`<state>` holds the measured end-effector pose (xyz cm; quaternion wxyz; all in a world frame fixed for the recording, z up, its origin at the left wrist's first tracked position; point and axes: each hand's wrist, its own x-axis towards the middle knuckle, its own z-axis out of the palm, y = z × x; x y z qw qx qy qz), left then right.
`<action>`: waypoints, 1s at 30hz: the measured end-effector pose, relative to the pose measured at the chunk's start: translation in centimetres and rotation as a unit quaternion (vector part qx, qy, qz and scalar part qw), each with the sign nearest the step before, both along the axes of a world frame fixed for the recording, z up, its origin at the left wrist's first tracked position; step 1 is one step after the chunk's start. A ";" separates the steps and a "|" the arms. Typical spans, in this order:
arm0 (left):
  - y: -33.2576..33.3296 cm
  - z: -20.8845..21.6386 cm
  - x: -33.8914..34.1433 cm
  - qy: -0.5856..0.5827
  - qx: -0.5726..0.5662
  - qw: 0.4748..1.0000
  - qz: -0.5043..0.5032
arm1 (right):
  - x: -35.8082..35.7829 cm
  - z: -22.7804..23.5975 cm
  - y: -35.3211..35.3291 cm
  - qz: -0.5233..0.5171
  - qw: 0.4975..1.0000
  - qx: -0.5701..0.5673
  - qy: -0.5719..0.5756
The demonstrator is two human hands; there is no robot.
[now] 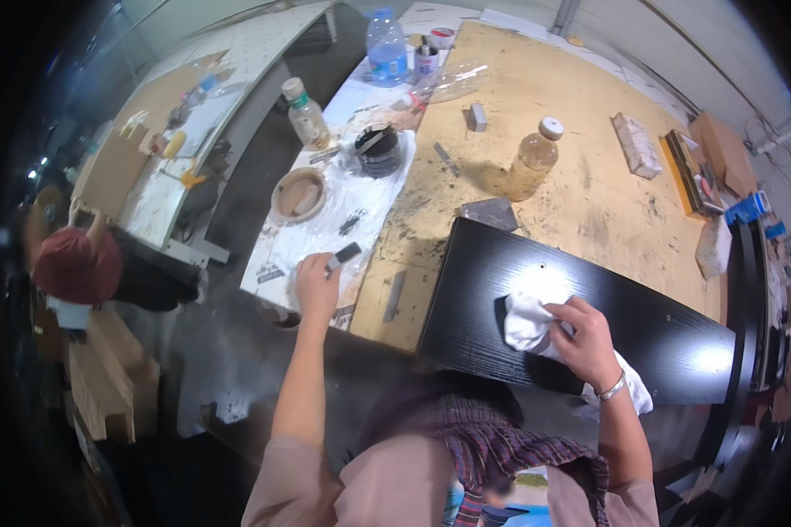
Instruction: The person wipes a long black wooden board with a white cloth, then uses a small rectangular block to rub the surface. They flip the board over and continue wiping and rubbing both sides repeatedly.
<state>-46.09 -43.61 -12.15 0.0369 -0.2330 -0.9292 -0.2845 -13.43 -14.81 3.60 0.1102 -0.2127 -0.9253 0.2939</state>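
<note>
A black wood-grain panel (475,299) lies along the near edge of the worktable, shining under the light. On it my right hand (584,338) pinches a bunched white cloth (527,322), part of which hangs over the panel's front edge. To the left, my left hand (318,285) grips a small dark grey flat rectangular piece (344,256) above the white plastic-covered side. Whether that piece is a scraper blade or a block, I cannot make out. Close beyond it are a roll of tape (286,198) and a black tub (380,154) with a flat strip across its top.
Past the panel stand a bottle of yellowish liquid (534,158), a grey block (476,118) and a dark sanding block (489,213). A clear bottle (306,119) and a large blue-tinted bottle (386,53) stand at the back left. Far left, a person in a red top (79,263) is at another table.
</note>
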 end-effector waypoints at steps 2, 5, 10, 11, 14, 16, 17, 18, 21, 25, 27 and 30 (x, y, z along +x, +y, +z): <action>0.8 0.7 0.3 0.006 0.074 0.997 0.013 | -0.9 1.4 -0.6 -0.006 1.000 0.002 0.001; 3.9 5.8 3.7 -0.168 0.274 0.947 -0.032 | -2.7 2.0 -1.4 -0.013 0.993 0.037 0.114; 9.6 13.1 12.9 -0.326 0.392 0.820 -0.259 | -6.3 1.2 -5.2 -0.035 0.853 -0.476 0.209; 10.4 13.8 13.7 -0.340 0.374 0.816 -0.281 | -6.8 1.8 -5.7 -0.069 0.855 -0.474 0.198; 13.4 14.2 15.2 -0.313 0.293 0.830 -0.356 | -5.0 1.2 -3.7 -0.149 0.841 -0.470 0.224; 15.4 14.7 16.8 -0.164 0.180 0.860 -0.448 | -3.9 2.4 -1.4 -0.183 0.832 -0.394 0.345; 16.7 14.6 18.6 -0.082 0.142 0.853 -0.495 | -2.7 3.0 -0.1 -0.192 0.823 -0.364 0.392; 17.8 14.5 20.5 0.002 0.101 0.839 -0.534 | -2.1 4.4 0.6 -0.213 0.812 -0.357 0.409; 18.9 11.4 23.6 0.066 0.065 0.765 -0.638 | -0.9 6.6 2.0 -0.205 0.863 -0.286 0.362; 15.4 11.2 22.2 -0.029 0.037 0.735 -0.676 | -2.2 5.0 0.7 -0.208 0.927 -0.198 0.242; 11.0 11.9 19.0 -0.191 0.094 0.727 -0.653 | -3.6 3.2 -0.7 -0.132 0.967 -0.086 0.202; 2.1 13.7 12.2 -0.430 0.220 0.730 -0.484 | -5.7 2.8 -3.6 -0.030 0.989 0.014 0.145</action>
